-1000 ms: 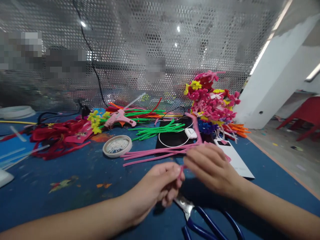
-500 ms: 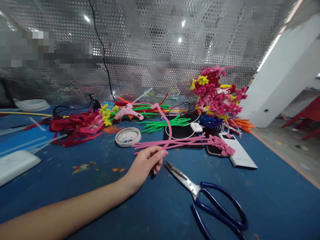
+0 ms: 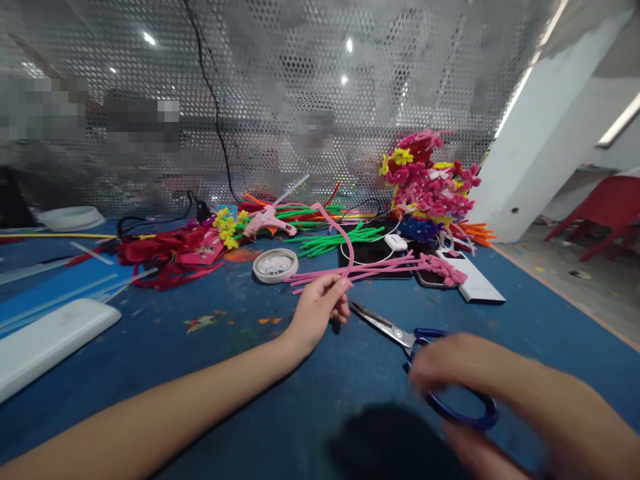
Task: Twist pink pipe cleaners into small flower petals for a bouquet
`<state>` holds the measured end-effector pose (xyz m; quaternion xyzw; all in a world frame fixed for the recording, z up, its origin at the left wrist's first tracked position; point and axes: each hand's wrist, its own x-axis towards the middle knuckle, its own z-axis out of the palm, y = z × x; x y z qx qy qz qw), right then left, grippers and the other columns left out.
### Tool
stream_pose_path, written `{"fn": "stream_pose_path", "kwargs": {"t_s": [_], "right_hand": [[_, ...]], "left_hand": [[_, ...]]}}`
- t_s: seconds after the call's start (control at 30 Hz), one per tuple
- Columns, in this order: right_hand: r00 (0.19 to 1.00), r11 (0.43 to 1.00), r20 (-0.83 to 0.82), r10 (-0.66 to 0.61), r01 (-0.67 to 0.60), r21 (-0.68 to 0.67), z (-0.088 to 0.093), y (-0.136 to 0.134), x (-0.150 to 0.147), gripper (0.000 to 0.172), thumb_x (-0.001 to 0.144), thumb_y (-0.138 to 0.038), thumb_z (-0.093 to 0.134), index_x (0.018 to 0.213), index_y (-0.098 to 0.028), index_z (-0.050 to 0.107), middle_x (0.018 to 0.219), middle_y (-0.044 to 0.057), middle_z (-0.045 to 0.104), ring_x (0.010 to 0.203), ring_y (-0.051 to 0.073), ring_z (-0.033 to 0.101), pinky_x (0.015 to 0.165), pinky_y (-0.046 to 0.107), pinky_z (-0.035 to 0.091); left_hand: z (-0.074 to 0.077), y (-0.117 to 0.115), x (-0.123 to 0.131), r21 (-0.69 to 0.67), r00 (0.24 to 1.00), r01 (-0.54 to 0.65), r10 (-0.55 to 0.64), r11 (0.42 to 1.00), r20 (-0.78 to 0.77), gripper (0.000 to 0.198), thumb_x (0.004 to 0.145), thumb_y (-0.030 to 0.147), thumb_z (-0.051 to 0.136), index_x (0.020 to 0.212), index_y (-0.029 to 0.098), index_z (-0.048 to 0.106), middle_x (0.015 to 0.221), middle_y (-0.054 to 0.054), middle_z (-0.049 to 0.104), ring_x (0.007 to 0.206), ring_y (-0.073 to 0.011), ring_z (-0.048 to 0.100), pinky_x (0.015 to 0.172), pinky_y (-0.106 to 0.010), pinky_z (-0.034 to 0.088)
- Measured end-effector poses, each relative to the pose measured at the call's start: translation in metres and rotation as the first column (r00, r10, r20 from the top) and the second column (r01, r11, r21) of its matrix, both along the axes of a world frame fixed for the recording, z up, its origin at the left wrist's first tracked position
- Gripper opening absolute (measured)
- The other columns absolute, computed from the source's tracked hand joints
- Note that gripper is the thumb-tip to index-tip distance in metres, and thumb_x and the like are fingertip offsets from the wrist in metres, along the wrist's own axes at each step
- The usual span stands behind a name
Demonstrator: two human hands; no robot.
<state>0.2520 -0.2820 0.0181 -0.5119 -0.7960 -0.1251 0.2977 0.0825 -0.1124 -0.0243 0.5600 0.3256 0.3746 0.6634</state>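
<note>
While the left hand [image 3: 320, 308] pinches the pink pipe cleaner [image 3: 350, 243] in a narrow grip, the right hand [image 3: 465, 370] lies blurred over the handles of the scissors [image 3: 386, 325], just right of that grip on the tabletop [image 3: 150, 333]; whether its own grip has closed I cannot tell.

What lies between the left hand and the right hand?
In the head view, only the scissors blades, on the blue table, pointing at the left hand holding a pipe cleaner.
</note>
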Motion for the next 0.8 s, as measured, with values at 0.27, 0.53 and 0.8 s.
{"fn": "stream_pose_path", "kwargs": {"t_s": [0.27,0.53,0.8], "right_hand": [[0.952,0.932,0.237,-0.193,0.254,-0.260,-0.043,-0.001,0.014,0.044,0.068,-0.018,0.056,0.111,-0.013,0.058,0.098,0.014,0.066,0.081,0.026,0.065,0.067,0.039,0.055],[0.899,0.673,0.239,-0.366,0.433,-0.600,-0.036,0.013,0.023,0.031,0.059,-0.003,0.049,0.086,-0.016,0.059,0.076,0.008,0.065,0.069,0.023,0.062,0.058,0.030,0.043],[0.793,0.467,-0.162,-0.588,0.169,-0.868,0.006,0.035,0.023,0.058,0.074,-0.074,0.033,0.059,-0.020,0.048,0.064,0.008,0.060,0.060,0.019,0.056,0.057,0.031,0.042]], "left_hand": [[-0.003,-0.002,-0.002,-0.038,0.987,-0.050,0.055,0.998,0.153,0.017,0.073,0.025,0.066,0.080,0.011,0.059,0.070,-0.003,0.062,0.058,-0.0114,0.062,0.052,-0.020,0.051],[-0.004,-0.002,-0.005,0.000,0.968,-0.068,0.066,0.998,0.241,0.021,0.079,0.034,0.056,0.079,0.013,0.056,0.069,0.000,0.056,0.054,-0.0076,0.053,0.052,-0.020,0.047],[0.000,-0.010,-0.009,0.065,0.972,0.087,-0.099,0.994,0.211,0.024,0.086,0.037,0.045,0.072,0.017,0.043,0.058,0.006,0.045,0.040,-0.0044,0.043,0.039,-0.015,0.031]]}}
